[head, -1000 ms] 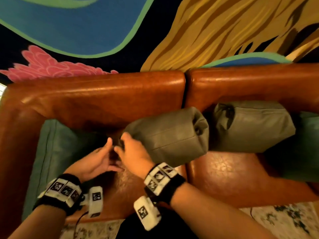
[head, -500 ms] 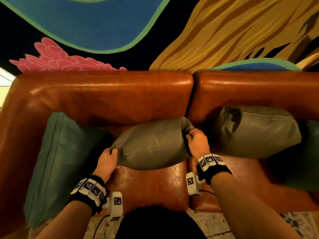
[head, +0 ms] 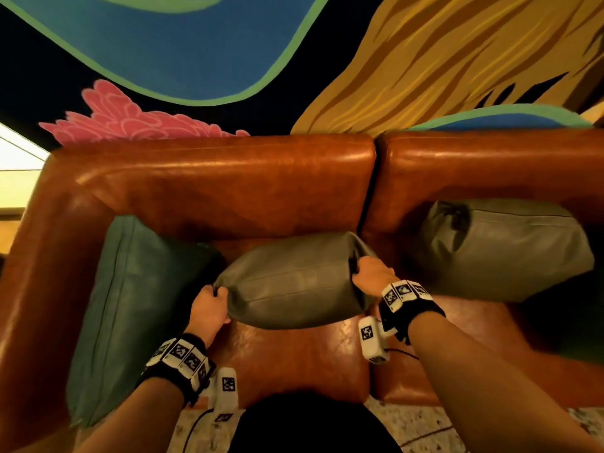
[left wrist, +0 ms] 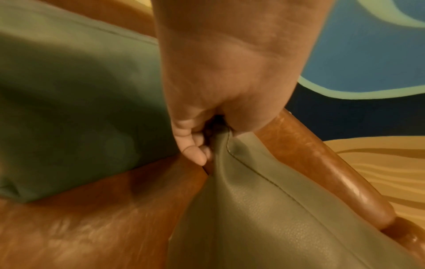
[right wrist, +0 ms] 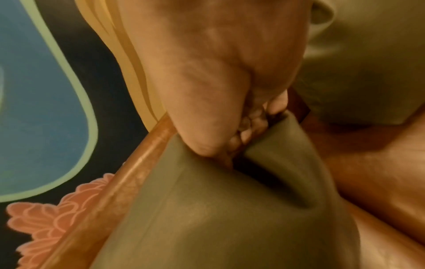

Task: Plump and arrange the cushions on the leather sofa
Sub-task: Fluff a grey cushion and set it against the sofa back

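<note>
An olive-grey leather cushion [head: 294, 282] hangs lengthwise over the left seat of the brown leather sofa [head: 228, 178]. My left hand [head: 212, 299] grips its left end, fingers curled round the corner seam [left wrist: 227, 145]. My right hand [head: 371, 273] grips its right end, fingers dug into a fold of the cushion [right wrist: 207, 209]. A teal cushion [head: 130, 305] leans against the left armrest. A second olive-grey cushion [head: 503, 250] sits on the right seat against the backrest.
A dark teal cushion [head: 575, 315] lies at the far right of the sofa. Behind the backrest is a wall mural [head: 196, 44] in blue, pink and gold. A pale patterned rug [head: 425, 426] shows below the seat front.
A second ago both hands were together at the cushion's left end. They have spread to opposite ends and gripped it, and the cushion has shifted left and toward me.
</note>
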Demonstrator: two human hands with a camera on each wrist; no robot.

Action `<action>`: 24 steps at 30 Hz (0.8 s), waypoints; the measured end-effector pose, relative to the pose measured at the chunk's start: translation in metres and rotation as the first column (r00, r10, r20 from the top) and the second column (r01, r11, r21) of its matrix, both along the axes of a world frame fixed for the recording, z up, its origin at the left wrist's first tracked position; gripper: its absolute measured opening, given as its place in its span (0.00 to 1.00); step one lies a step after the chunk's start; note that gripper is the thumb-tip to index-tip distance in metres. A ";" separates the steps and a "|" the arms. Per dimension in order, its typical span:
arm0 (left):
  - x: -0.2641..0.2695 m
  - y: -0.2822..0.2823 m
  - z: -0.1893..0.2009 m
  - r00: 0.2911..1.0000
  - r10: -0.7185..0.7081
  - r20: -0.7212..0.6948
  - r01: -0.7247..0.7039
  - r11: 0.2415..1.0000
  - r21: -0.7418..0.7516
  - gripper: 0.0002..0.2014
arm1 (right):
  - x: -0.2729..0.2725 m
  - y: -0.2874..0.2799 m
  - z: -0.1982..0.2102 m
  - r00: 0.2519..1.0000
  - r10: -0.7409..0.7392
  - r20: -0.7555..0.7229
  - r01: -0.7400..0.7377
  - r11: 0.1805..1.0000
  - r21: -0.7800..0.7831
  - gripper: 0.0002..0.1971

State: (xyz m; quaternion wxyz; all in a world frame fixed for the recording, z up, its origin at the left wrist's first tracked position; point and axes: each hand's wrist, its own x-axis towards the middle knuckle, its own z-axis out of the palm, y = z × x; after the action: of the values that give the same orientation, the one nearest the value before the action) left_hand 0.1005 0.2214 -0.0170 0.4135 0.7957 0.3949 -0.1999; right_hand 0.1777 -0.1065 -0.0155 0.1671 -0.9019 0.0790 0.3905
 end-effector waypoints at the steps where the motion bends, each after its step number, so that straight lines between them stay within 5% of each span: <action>1: 0.000 0.003 0.000 1.000 -0.009 0.005 0.009 1.000 0.005 0.14 | -0.004 -0.006 -0.001 0.999 -0.039 0.035 0.036 0.997 0.064 0.08; 4: 0.001 0.006 0.001 1.000 0.016 0.011 -0.016 1.000 -0.019 0.15 | -0.019 -0.025 -0.004 0.948 -0.261 0.182 0.194 0.927 0.321 0.08; 6: 0.002 0.007 0.003 0.996 0.094 0.010 -0.093 0.994 -0.050 0.17 | -0.031 -0.039 -0.003 0.825 -0.507 0.248 0.315 0.778 0.543 0.07; 9: 0.005 0.007 0.004 0.994 0.114 0.005 -0.113 0.993 -0.039 0.18 | -0.048 -0.043 -0.004 0.633 -0.774 0.016 0.520 0.440 0.732 0.10; 12: 0.006 0.023 -0.027 0.997 0.070 0.028 -0.070 0.997 0.030 0.25 | -0.058 -0.028 -0.009 0.483 -0.834 -0.266 0.633 0.123 0.764 0.05; 13: 0.005 0.032 -0.045 0.998 0.050 0.028 -0.052 0.997 0.050 0.27 | -0.057 -0.023 -0.009 0.475 -0.836 -0.274 0.648 0.122 0.752 0.09; 14: 0.005 0.036 -0.059 0.999 0.040 0.031 -0.042 0.998 0.050 0.25 | -0.053 -0.021 -0.010 0.522 -0.822 -0.227 0.650 0.212 0.730 0.14; 17: 0.007 0.014 -0.020 0.996 -0.010 0.093 0.011 1.000 -0.011 0.15 | -0.034 -0.019 -0.005 0.750 -0.661 -0.031 0.558 0.607 0.566 0.20; 21: 0.009 0.015 -0.003 0.984 0.021 0.180 -0.007 0.997 -0.076 0.12 | -0.019 -0.027 0.018 0.701 -0.710 -0.074 0.585 0.512 0.629 0.12; 24: 0.011 0.040 -0.021 0.959 0.198 0.202 -0.189 0.980 -0.064 0.17 | -0.023 -0.025 0.045 0.691 -0.722 -0.028 0.470 0.420 0.777 0.14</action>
State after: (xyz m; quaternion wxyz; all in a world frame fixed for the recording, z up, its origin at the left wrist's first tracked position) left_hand 0.1112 0.2615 -0.0379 0.4873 0.7604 0.4211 -0.0831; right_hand 0.1543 -0.1312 0.0298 0.6526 -0.7126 0.2073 0.1526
